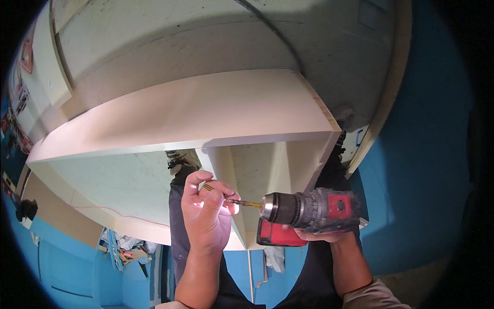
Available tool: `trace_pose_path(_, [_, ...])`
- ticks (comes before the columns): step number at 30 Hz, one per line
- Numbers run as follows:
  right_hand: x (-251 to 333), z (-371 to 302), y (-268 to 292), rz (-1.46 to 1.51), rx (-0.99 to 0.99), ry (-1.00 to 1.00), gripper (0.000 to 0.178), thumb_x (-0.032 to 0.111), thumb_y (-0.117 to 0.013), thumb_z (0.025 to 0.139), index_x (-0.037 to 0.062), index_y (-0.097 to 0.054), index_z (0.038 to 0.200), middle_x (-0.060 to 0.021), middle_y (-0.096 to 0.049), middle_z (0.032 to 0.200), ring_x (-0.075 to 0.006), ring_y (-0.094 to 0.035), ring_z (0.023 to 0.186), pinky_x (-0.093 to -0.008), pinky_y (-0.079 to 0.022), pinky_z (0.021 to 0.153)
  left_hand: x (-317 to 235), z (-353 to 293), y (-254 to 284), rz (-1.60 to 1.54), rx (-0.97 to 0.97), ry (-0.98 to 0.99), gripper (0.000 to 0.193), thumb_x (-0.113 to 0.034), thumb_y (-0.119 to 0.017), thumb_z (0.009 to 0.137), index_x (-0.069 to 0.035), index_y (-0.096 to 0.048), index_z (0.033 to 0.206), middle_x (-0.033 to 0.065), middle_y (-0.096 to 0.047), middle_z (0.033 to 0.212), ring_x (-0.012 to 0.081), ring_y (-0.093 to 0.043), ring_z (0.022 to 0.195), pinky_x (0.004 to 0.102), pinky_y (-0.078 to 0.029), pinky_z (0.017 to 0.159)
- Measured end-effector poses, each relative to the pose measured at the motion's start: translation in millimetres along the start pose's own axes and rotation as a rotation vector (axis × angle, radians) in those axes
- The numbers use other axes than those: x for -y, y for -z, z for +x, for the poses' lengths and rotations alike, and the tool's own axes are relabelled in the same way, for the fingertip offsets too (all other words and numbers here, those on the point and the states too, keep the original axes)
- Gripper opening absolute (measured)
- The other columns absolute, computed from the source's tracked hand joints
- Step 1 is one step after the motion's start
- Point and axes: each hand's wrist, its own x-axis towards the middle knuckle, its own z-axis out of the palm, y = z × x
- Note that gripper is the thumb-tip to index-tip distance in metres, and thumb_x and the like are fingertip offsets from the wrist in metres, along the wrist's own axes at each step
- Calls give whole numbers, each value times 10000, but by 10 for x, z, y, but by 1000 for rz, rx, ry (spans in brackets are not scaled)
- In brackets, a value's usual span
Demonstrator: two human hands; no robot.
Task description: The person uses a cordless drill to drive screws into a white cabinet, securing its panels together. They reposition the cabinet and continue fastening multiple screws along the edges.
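My right hand (329,236) holds a red and black cordless drill (329,208) by its grip, with the chuck facing left. A gold-coloured bit (250,204) sticks out of the chuck toward my left hand (208,216). The thumb and fingers of that hand are pinched together at the bit's front end. Between them shows a small, thin brass-coloured piece (208,187) that looks like a screw. The fingers partly hide the bit's tip. Below the chuck, the drill's red battery (280,234) is in view.
In front of me lies a white open cabinet frame (206,108) with a divider (208,159). A dark cable (272,28) crosses the pale surface beyond. Scraps and strips (126,250) lie on the blue floor at lower left. A pale panel edge (393,92) curves along the right.
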Motion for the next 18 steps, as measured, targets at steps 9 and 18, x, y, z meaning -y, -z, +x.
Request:
trace_pose_path(9, [209,-6,-173,-506,239,593,547,98,-818,710,80,-538,1179,-83,-627,1112,-178,-629,993,-345,-543,875,102,-47,-64,312,-22,-241,309,-24,-655,885,-21,-480,1140,132,-651,847,167,-585,661,278,-460,594])
trace_pose_path(18, [243,-13,102,-184,434,396,618,115,-835,694,72,-547,1240,-72,-674,1103,-178,-649,975,-349,-519,884,141,-204,-397,282,-48,-274,632,-162,-707,890,34,-365,1383,74,-630,765,122,-534,568,242,-442,496])
